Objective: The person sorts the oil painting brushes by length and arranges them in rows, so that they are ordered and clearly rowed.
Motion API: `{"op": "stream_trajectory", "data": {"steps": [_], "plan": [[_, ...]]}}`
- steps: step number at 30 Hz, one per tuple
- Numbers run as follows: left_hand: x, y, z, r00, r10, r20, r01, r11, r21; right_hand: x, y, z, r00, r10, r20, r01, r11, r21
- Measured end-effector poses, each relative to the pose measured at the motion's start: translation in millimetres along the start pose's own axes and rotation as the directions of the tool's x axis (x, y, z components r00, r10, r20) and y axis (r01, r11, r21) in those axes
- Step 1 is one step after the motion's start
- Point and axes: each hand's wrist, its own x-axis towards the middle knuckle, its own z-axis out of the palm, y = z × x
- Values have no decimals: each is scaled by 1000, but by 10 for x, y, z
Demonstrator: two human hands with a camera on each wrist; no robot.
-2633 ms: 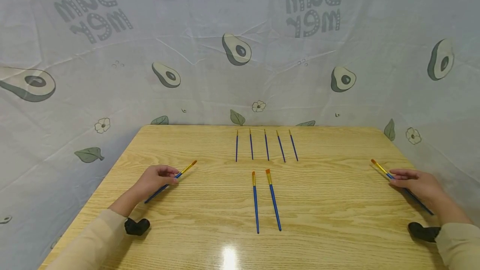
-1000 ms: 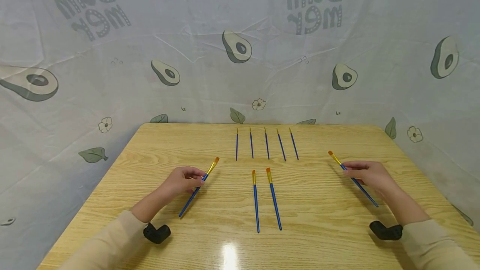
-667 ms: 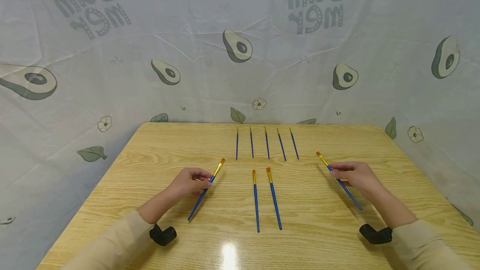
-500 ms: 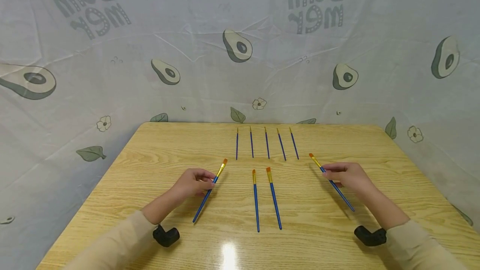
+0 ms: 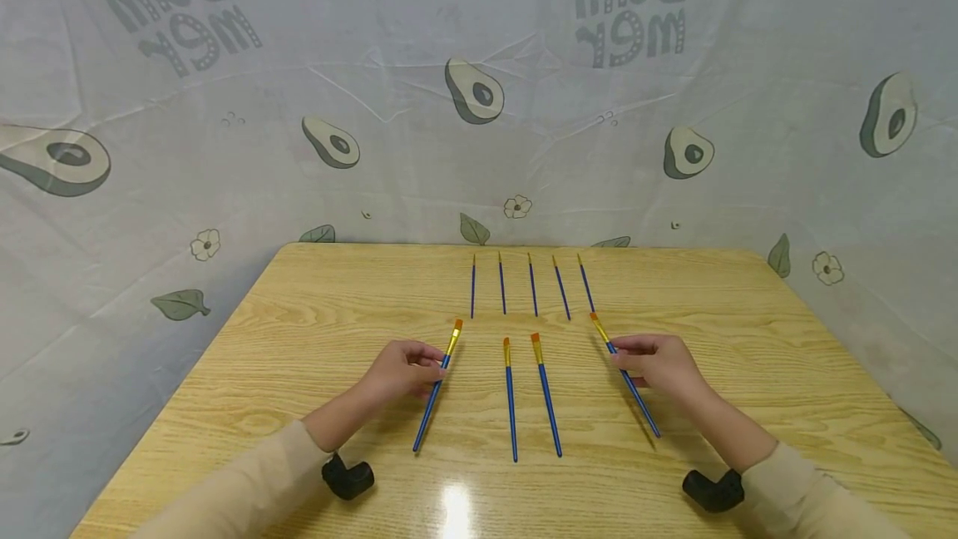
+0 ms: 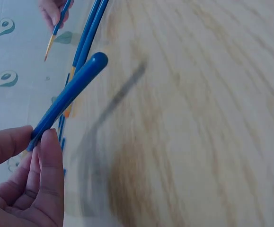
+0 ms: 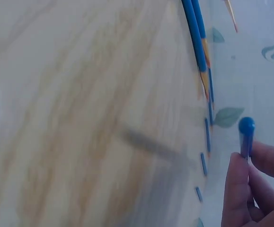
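My left hand [image 5: 404, 368] pinches a blue-handled paintbrush [image 5: 428, 414] with a gold ferrule and orange bristles. In the left wrist view that paintbrush [image 6: 70, 97] rises above the wood, its shadow falling beside it. On the other side my right hand [image 5: 662, 364] pinches a similar paintbrush [image 5: 636, 396], its bristles tilted up and left. The right wrist view shows the handle end of this brush [image 7: 246, 130] between thumb and fingers. Between the hands lie two flat paintbrushes, a left one [image 5: 511, 414] and a wider right one [image 5: 550, 410], side by side.
Several thinner paintbrushes [image 5: 534, 294] lie in a row toward the back of the wooden table [image 5: 337, 289]. Behind the table hangs a pale cloth [image 5: 404, 173] printed with avocados. Black devices sit on the left wrist [image 5: 348, 478] and right wrist [image 5: 713, 492].
Both hands have moved inward from the table's sides, each carrying its paintbrush closer to the middle pair. The right hand has travelled farther. The lying brushes stay where they were.
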Motion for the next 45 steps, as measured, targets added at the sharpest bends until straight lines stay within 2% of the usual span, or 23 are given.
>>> {"op": "stream_trajectory", "data": {"steps": [9, 14, 21, 32, 45], "plan": [[24, -7, 156, 998, -5, -61, 3, 999, -39, 9, 20, 239, 999, -24, -44, 22, 999, -27], [39, -4, 231, 996, -22, -84, 20, 999, -27, -9, 8, 323, 998, -22, -64, 20, 999, -33], [59, -15, 285, 997, -36, -61, 35, 999, -18, -3, -14, 389, 997, -18, -69, 16, 1000, -26], [77, -39, 352, 997, -46, -67, 47, 999, 6, 27, 12, 452, 997, 16, -71, -17, 1000, -13], [52, -18, 403, 998, 1, -67, 3, 999, 49, 57, 13, 454, 999, 15, -48, -17, 999, -42]]}}
